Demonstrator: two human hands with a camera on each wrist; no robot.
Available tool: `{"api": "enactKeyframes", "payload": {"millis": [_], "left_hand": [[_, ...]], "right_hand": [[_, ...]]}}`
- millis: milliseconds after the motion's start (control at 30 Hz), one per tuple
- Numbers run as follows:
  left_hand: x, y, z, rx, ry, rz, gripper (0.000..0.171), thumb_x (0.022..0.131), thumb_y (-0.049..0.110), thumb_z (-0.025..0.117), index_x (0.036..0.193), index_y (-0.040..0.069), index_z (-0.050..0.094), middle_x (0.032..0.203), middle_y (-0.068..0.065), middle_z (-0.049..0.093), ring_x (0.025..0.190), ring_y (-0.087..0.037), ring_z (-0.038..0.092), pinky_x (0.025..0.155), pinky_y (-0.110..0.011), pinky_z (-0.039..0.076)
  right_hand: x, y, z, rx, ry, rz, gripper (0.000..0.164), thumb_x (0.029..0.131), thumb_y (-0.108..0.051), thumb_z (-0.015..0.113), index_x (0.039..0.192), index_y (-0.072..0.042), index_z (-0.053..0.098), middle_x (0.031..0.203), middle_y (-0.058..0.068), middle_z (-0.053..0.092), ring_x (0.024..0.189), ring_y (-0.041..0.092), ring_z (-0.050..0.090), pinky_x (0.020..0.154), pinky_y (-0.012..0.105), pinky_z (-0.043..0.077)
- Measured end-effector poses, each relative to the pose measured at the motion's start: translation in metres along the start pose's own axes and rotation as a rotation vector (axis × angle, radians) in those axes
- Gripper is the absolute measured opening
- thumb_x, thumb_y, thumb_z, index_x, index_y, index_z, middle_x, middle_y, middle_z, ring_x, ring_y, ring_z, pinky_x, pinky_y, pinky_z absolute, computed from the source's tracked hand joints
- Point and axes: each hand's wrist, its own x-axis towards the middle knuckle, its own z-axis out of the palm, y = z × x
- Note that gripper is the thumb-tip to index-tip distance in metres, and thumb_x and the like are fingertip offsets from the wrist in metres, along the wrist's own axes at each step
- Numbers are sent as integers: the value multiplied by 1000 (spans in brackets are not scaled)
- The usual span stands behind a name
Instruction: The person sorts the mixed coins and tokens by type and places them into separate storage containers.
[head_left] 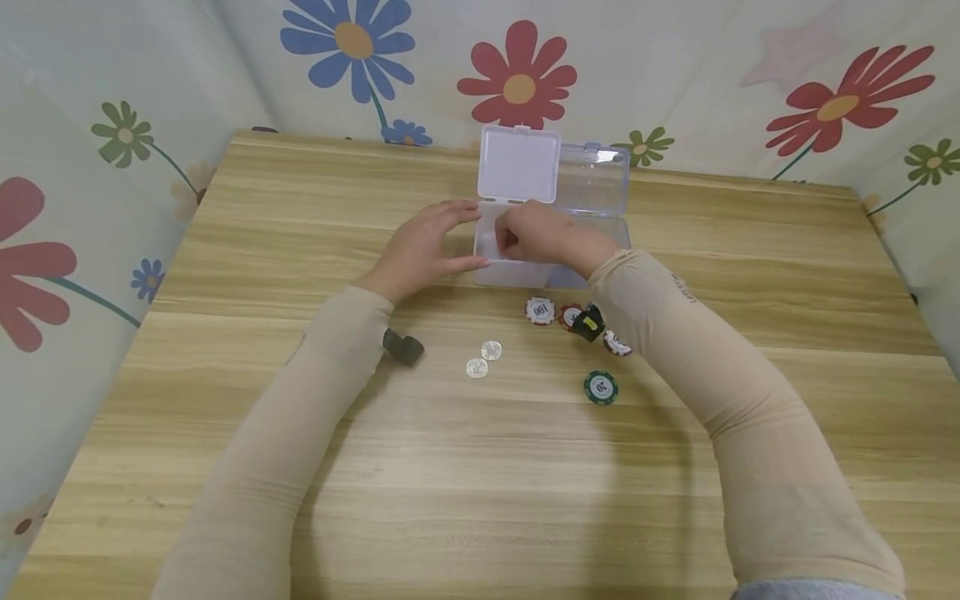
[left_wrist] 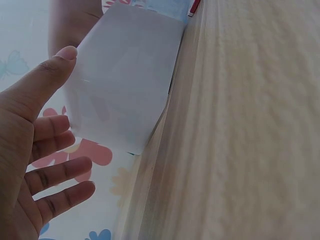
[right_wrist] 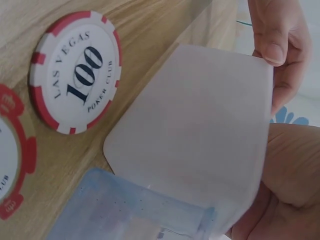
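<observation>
A white plastic box (head_left: 513, 273) stands on the table with its lid (head_left: 519, 162) raised at the back. My left hand (head_left: 420, 246) is at its left side, thumb touching the rim and the other fingers extended and spread. Over the box's open top, my right hand (head_left: 536, 233) reaches in with curled fingers; the fingertips are hidden, and I cannot tell whether they hold anything. Right beside it is a clear bluish box (right_wrist: 135, 205), its clear lid (head_left: 592, 179) raised too. Two silver coins (head_left: 483, 359) lie in front.
Poker chips lie before the boxes: a red-and-white 100 chip (head_left: 540, 311), a red chip (head_left: 569, 316), a dark-edged chip (head_left: 617, 342) and a green 20 chip (head_left: 602, 387). A black wrist camera (head_left: 588, 323) overlaps some. Behind the wooden table (head_left: 480, 500) hangs a flowered curtain (head_left: 675, 58).
</observation>
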Motion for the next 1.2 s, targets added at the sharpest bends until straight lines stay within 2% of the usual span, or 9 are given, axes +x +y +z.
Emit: {"api": "enactKeyframes", "payload": {"millis": [333, 533, 767, 1033, 1200], "left_hand": [[0, 0, 1, -14, -3, -7, 72, 74, 50, 66, 132, 13, 45, 142, 0, 39, 134, -19, 32, 111, -37, 26], [0, -1, 2, -24, 2, -9, 72, 74, 50, 66, 132, 13, 45, 142, -1, 40, 134, -19, 32, 111, -36, 26], [1, -1, 2, -15, 9, 1, 71, 74, 49, 66, 132, 12, 46, 142, -1, 40, 134, -19, 33, 111, -36, 25], [1, -1, 1, -21, 12, 7, 71, 74, 48, 67, 132, 11, 46, 142, -1, 40, 133, -20, 34, 111, -36, 26], [3, -1, 0, -26, 4, 0, 71, 74, 48, 67, 132, 12, 45, 142, -2, 39, 133, -21, 33, 111, -38, 26]], "right_hand": [[-11, 1, -4, 60, 48, 16, 10, 84, -16, 61, 87, -8, 62, 89, 8, 66, 83, 20, 59, 79, 32, 47], [-19, 2, -4, 97, 84, 2, 10, 85, -18, 60, 88, -9, 63, 86, 6, 65, 80, 18, 56, 76, 30, 47], [-34, -2, -10, 159, 148, -22, 13, 86, -20, 59, 90, -8, 64, 85, 5, 65, 77, 17, 55, 73, 28, 47], [-52, -6, -14, 231, 194, -7, 16, 87, -21, 58, 96, -9, 64, 86, 4, 63, 77, 16, 54, 71, 27, 47], [-64, -10, -13, 253, 250, -36, 18, 86, -23, 60, 98, -11, 65, 87, 1, 64, 76, 14, 54, 69, 26, 47]]}}
